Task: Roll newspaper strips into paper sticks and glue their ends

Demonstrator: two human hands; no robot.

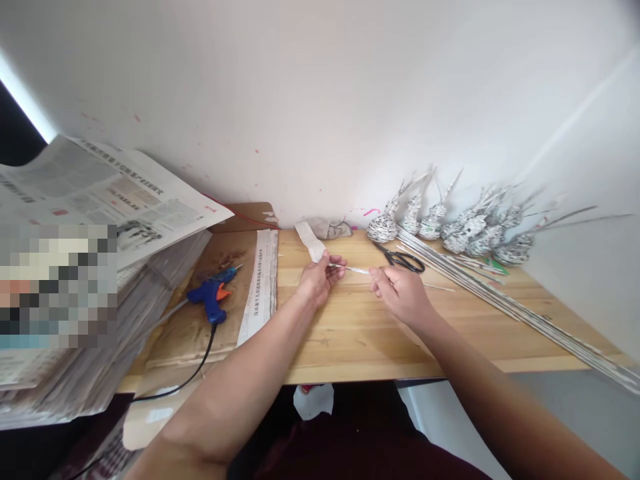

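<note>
Far left: a tall stack of newspapers, top sheet jutting over the table. Beside it, a stained sheet of cardboard carried a blue glue gun, nozzle pointing away from the person, black cord trailing toward the near edge. Next, printed paper lay lengthwise along the cardboard's right side.

Mid-table: the left hand pinched a pale strip between thumb and forefinger, other fingers loosely curled. Behind it, a crumpled grey cloth lay against the wall. A thin paper roll spanned the gap between the hands, above the table. The right hand was closed, gripping the roll's right part at the fingertips.

Just behind that hand: black-handled scissors. Further right, round woven forms with upright stalks stood along the wall; in front, long rods lay diagonally, reaching the table's right end.
</note>
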